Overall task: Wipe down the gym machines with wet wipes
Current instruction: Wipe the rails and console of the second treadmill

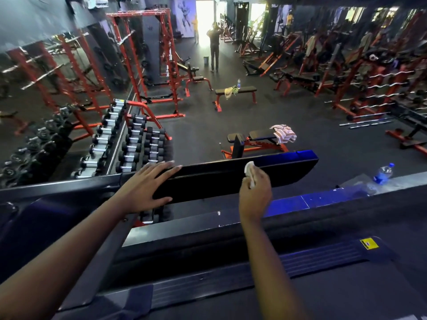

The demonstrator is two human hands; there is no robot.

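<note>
Head view: right hand [255,189] presses wet wipe [249,173] on black console panel [231,179]

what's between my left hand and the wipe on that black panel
Nothing but a bare stretch of the black panel lies between the left hand and the wipe, which the right hand holds. This shows in the head view.

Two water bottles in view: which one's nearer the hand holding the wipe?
The blue-capped bottle on the ledge right of the right hand; the other bottle stands on the far flat bench.
</note>
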